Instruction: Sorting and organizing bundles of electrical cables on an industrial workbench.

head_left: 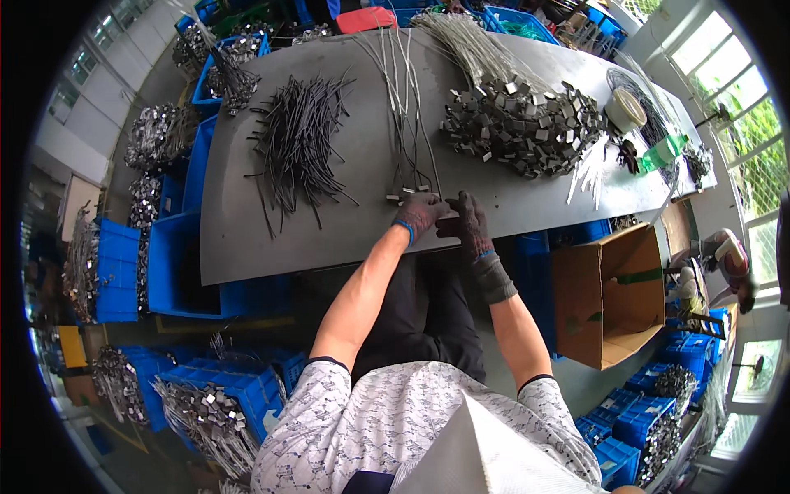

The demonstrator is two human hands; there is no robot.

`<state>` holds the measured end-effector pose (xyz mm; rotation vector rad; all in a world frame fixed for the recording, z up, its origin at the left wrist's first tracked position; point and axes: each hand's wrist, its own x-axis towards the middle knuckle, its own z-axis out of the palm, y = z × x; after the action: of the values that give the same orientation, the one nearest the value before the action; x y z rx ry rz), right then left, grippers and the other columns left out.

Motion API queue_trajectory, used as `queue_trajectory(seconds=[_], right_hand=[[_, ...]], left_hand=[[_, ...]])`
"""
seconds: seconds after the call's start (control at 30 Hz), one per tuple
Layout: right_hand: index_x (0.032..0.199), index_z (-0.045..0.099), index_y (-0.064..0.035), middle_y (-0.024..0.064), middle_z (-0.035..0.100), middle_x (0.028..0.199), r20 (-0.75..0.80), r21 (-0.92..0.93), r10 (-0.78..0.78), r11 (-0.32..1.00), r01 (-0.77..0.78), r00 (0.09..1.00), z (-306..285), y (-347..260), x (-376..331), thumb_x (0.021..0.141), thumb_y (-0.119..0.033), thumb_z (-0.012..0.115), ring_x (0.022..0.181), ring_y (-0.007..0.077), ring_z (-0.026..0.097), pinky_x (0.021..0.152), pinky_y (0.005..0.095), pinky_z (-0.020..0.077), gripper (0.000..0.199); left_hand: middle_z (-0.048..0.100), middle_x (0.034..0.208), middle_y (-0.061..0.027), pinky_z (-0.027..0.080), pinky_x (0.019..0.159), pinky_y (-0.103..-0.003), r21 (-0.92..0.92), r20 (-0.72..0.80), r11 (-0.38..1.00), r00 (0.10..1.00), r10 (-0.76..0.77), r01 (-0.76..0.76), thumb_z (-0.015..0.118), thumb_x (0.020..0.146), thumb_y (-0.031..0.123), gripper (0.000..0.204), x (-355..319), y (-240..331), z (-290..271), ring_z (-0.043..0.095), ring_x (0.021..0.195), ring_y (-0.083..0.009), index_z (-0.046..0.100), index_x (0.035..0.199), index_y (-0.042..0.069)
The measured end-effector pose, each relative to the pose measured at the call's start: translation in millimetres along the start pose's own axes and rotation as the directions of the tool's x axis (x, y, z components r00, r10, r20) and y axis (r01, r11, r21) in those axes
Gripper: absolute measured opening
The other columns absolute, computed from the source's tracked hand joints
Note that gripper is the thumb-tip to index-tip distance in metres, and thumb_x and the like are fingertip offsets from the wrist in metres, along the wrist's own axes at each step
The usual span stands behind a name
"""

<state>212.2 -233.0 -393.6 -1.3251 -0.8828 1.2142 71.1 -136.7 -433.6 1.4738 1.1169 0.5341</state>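
See wires (401,107) at frame centre on the desk (234,218), with metal ends (392,198) near left hand (418,212) and right hand (469,224), probably for short reach; cannot tell if grasping or released, for both.

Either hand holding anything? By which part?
Cannot tell: left hand is at the near ends of the thin wires, right hand beside it; any grip too small to see.

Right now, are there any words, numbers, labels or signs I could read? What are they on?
None can be read.
Green bottle: any print is too small to read.
Cardboard box: green patches, but no readable words.
Blue bins at lower right: any marks are too small and blurred.
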Motion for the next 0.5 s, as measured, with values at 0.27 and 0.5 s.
queue_trajectory(seconds=[0.27, 0.5], right_hand=[[0.138, 0.047, -0.0015, 0.0243, 0.052, 0.136, -0.125, -0.948, -0.741, 0.285, 0.141, 0.659, -115.0, -72.8, 96.5, 0.083, -0.017, 0.069, 0.129, 0.0413, 0.046, 0.106, 0.044, 0.0414, 0.061], [0.12, 0.059, -0.006, 0.0255, 0.06, 0.12, -0.224, -0.961, -0.56, -0.01, -0.277, 0.798, -152.8, -119.0, 155.9, 0.088, -0.043, 0.06, 0.104, 0.0406, 0.063, 0.083, 0.0506, 0.0526, 0.048]], left_hand=[[0.07, 0.097, -0.0219, 0.053, 0.08, -0.047, 0.418, -0.563, 0.823, 0.821, -0.098, 0.385, 0.059, 0.082, 0.047, 0.044, -8.7, -37.5, -127.6, 0.069, 0.093, -0.039, 0.074, 0.096, 0.008], [0.069, 0.113, -0.021, 0.053, 0.088, -0.049, 0.458, -0.601, 0.652, 0.751, -0.275, 0.605, 0.061, 0.082, 0.056, 0.052, -0.6, -63.5, -153.0, 0.065, 0.107, -0.0406, 0.074, 0.099, 0.008]])
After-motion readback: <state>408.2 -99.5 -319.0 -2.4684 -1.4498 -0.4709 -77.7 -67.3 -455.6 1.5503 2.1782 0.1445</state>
